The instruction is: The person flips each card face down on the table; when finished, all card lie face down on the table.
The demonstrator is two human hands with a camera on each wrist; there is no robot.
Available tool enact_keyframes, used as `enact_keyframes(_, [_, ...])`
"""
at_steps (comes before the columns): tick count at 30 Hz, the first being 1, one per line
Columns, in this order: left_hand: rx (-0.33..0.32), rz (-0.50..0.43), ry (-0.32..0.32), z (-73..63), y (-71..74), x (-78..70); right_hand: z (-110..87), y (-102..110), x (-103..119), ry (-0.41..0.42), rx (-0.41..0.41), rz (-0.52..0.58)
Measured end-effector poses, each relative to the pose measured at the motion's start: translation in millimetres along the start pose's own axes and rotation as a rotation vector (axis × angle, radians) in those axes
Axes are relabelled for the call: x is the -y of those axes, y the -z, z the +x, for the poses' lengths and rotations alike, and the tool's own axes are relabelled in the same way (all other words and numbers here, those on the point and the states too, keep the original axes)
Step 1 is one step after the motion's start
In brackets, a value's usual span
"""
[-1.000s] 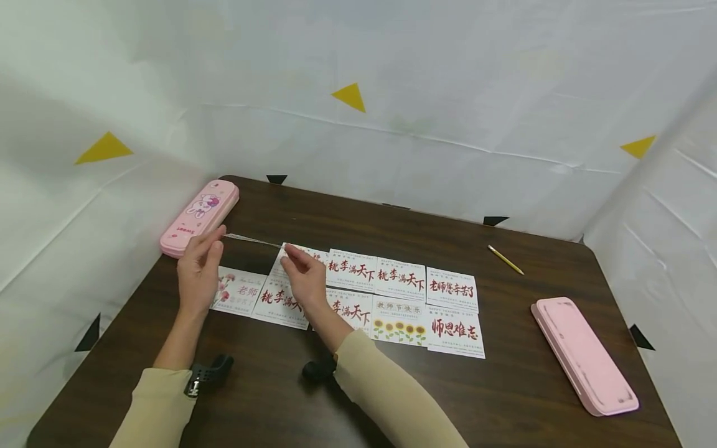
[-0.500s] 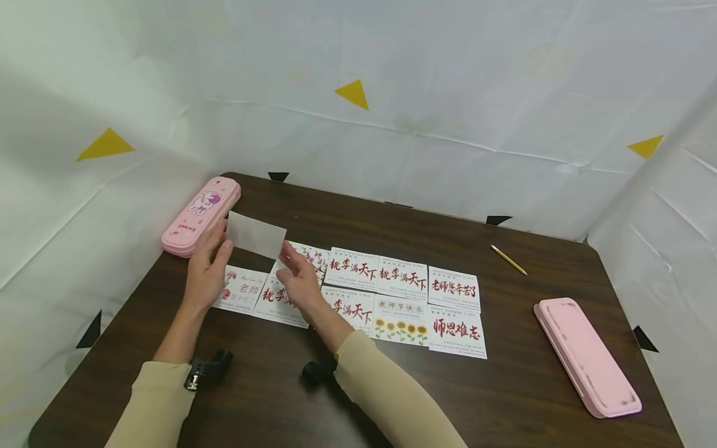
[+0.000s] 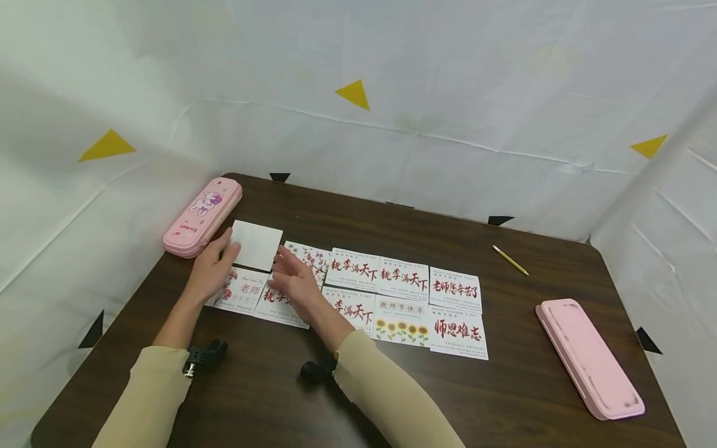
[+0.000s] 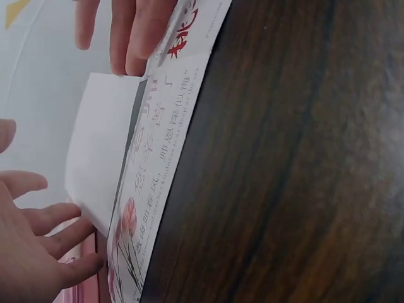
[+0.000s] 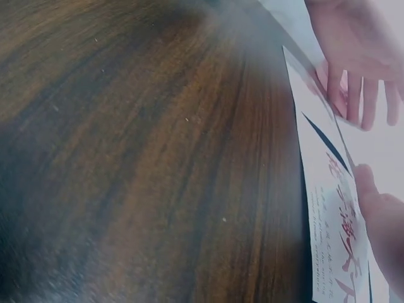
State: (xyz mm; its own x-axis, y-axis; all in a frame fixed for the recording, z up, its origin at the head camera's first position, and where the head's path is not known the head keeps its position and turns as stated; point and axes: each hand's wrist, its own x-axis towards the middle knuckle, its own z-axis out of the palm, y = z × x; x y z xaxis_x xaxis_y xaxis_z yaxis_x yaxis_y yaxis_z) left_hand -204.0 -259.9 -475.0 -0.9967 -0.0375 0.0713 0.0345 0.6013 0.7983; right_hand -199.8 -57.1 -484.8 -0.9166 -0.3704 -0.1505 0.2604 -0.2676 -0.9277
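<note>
A blank white card (image 3: 258,244) lies at the back left of a block of printed cards, between the two hands. My left hand (image 3: 211,271) is at its left edge with fingers spread; in the left wrist view the fingertips (image 4: 77,211) are at or near the card's edge. To its right, my right hand (image 3: 299,287) hovers over the printed cards with straight, loose fingers, gripping nothing. Below the blank card is a flower card (image 3: 246,291). A red-lettered card (image 3: 280,306) and a blossom card (image 3: 310,256) are partly hidden by the right hand.
More printed cards stretch rightward in two rows, among them a sunflower card (image 3: 401,322). A pink pencil case (image 3: 203,216) lies at the back left, beside the left hand. Farther right are a yellow pencil (image 3: 510,260) and another pink case (image 3: 590,359). White sheeting surrounds the dark table.
The white card, held tilted up between both hands, has come down flat onto the table. Both hands have loosened their fingers and let it go.
</note>
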Motion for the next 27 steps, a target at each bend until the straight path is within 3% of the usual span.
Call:
enact_keyframes(8, [0.024,0.104,0.069,0.2,-5.9,1.5,3.1,4.1,-1.3,-0.055,0.03,0.092])
enact_keyframes(17, [0.011,0.114,0.024,-1.6,-9.3,5.6,4.9,5.5,-1.7,-0.076,0.027,0.064])
enact_keyframes(27, [0.014,0.122,0.003,-2.6,-9.6,10.0,3.8,1.9,3.2,-0.093,0.033,0.133])
